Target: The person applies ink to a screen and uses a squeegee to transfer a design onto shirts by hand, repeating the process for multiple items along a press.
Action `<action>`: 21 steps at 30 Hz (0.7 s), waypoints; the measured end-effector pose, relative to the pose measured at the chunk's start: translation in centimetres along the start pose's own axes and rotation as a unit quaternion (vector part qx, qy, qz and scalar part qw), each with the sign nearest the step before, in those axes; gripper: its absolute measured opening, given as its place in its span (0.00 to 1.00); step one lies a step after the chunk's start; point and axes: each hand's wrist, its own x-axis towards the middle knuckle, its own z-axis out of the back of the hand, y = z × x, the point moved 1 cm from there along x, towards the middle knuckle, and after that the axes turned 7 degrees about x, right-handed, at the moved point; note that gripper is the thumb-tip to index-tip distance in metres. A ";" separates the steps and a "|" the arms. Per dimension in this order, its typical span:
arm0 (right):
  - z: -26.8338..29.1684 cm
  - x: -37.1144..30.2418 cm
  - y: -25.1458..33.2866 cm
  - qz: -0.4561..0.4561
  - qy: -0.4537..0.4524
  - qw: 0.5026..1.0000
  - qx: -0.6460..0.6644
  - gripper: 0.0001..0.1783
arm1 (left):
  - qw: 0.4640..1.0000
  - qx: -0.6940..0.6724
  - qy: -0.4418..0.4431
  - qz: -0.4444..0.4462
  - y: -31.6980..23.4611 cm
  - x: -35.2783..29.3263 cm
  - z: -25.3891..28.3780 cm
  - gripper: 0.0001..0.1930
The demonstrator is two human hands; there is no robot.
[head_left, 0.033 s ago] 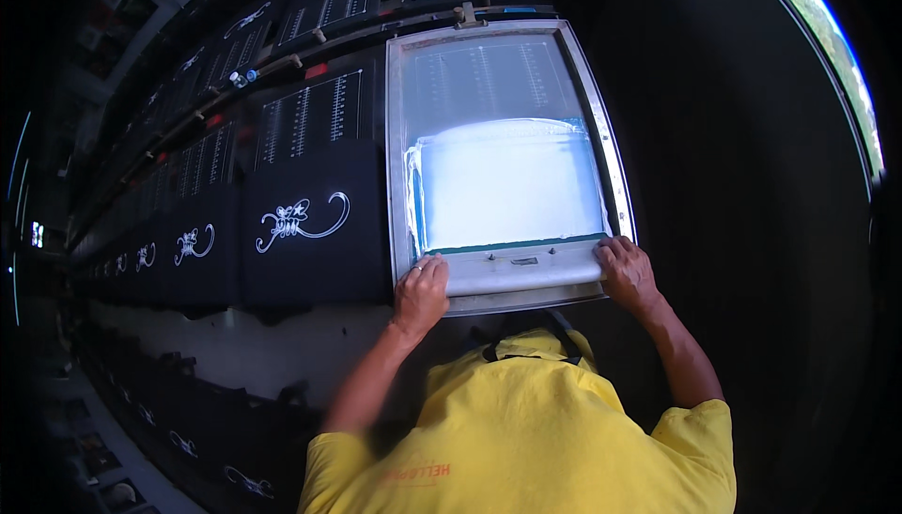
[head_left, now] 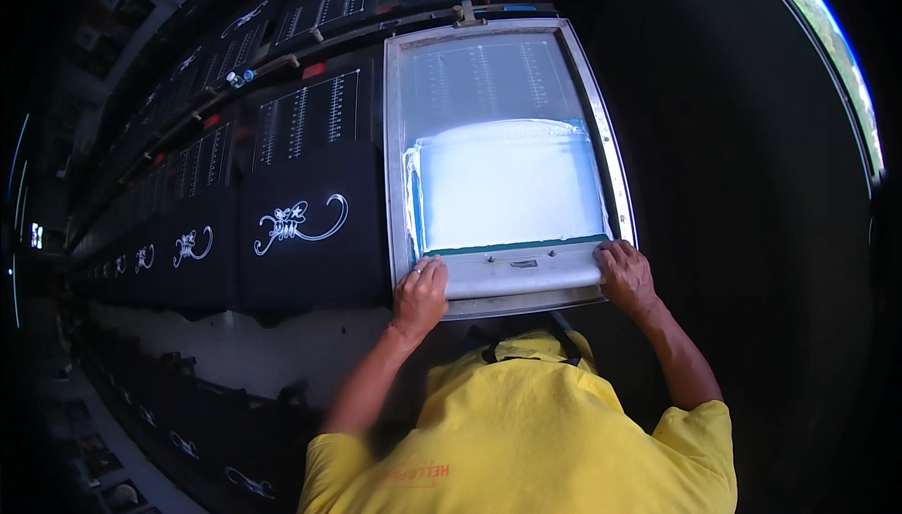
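A metal-framed printing screen (head_left: 394, 166) lies in front of me, its mesh thickly coated with white ink (head_left: 512, 185) over the nearer half. Across its near end sits a wide metal squeegee (head_left: 521, 277) with a dark green blade edge resting against the ink. My left hand (head_left: 422, 294) is closed around the squeegee's left end, a ring on one finger. At the opposite end, my right hand (head_left: 627, 274) grips it with fingers curled over the top. Both thumbs are hidden. Through the bare far mesh, ruler-like markings show faintly.
Left of the screen, dark fabric pieces (head_left: 310, 265) with white scroll prints lie in a row, beside boards with ruler markings (head_left: 310, 119). A rail (head_left: 272, 69) with clamps runs behind them, with small bottles (head_left: 241, 78) nearby. A bright window (head_left: 827, 35) is at far right.
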 end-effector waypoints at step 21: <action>-0.2 15.6 -6.8 -0.004 0.020 0.999 -0.050 0.09 | 0.997 -0.036 0.053 0.038 8.6 13.8 -1.3 0.07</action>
